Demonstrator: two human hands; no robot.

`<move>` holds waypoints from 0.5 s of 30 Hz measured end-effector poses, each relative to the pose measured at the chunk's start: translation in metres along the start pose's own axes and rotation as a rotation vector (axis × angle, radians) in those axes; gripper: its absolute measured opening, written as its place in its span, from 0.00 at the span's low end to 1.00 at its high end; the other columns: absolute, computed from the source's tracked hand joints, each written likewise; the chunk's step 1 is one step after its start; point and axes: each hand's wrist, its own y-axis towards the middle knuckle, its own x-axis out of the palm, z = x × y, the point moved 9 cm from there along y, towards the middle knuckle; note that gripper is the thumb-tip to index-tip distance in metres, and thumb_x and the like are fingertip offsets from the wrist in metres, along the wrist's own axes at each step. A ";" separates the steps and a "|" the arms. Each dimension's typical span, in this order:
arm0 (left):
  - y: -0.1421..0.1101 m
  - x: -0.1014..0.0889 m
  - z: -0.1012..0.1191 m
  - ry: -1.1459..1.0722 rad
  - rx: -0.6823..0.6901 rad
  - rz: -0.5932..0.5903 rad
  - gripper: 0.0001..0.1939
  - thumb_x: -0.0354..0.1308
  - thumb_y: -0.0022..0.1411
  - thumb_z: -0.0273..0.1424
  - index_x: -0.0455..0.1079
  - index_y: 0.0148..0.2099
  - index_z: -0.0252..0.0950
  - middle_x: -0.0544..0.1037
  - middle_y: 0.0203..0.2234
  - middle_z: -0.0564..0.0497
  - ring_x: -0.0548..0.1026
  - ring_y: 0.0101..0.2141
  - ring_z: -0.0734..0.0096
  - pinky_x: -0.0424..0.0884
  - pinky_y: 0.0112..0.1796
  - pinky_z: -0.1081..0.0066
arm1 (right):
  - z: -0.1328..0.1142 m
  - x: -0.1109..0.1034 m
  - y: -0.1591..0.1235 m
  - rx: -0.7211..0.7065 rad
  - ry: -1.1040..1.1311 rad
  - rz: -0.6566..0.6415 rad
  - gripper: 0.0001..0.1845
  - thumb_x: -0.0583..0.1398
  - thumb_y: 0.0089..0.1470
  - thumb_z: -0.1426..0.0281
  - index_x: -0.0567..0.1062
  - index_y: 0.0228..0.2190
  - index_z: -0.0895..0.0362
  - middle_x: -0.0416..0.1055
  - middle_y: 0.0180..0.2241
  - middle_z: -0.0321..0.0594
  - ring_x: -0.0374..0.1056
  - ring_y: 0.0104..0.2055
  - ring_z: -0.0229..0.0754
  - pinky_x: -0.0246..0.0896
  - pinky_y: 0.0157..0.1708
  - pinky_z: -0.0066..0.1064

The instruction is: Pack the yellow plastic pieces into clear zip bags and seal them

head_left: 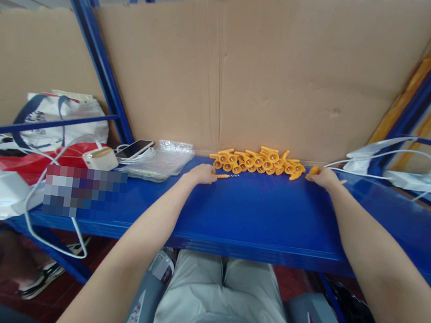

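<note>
Against the cardboard wall lies a stacked row of orange cone-ended pieces [259,162], their round hollow ends facing me. My left hand [203,174] is at the left end of that row, fingers closed around one end of a thin orange ribbed piece [222,176]. From this piece a silvery spiral [234,175] points right, low over the shelf. At the row's right end, my right hand [323,177] pinches an orange cone-ended piece [314,170]. Its fingertips are partly hidden behind the hand.
A blue shelf [256,213] spans the front, backed by cardboard [287,81]. Clear plastic bags [169,159], a phone [137,149], a white charger [101,159] and loose cables lie to the left. A power strip [423,182] sits at right. A seated person's leg shows lower left.
</note>
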 end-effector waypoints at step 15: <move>-0.007 -0.022 0.016 -0.177 0.016 0.241 0.19 0.59 0.55 0.34 0.73 0.49 0.36 0.82 0.36 0.46 0.79 0.39 0.58 0.71 0.38 0.68 | -0.146 -0.020 -0.057 -0.703 0.056 0.136 0.17 0.55 0.51 0.73 0.73 0.44 0.56 0.74 0.47 0.51 0.69 0.52 0.57 0.39 0.59 0.72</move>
